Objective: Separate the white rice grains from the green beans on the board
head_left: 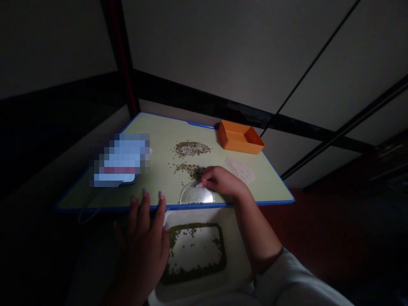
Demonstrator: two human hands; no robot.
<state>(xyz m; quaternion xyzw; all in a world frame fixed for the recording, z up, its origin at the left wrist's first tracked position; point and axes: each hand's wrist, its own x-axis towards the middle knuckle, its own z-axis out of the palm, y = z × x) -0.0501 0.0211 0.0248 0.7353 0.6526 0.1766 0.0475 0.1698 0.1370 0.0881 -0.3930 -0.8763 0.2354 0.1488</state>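
Note:
My right hand [221,180] is pinched at the right end of a small scatter of green mung beans [188,169] on the table. What its fingertips hold, if anything, is hidden. Just below them lies a clear round dish [196,194] at the table's near edge. Farther back is a heap of mung beans mixed with pale grains [192,148]. My left hand [145,238] has its fingers spread, beside the rim of a white plastic tub [237,255]. More mung beans [191,272] line the edges of the tub's floor.
An orange open box [240,142] stands at the table's back right. A pile of pale grains [240,170] lies in front of it. On the left, a blurred-out device [119,163] trails a cable. The table [156,127] has a blue rim and backs onto cabinet panels [204,55].

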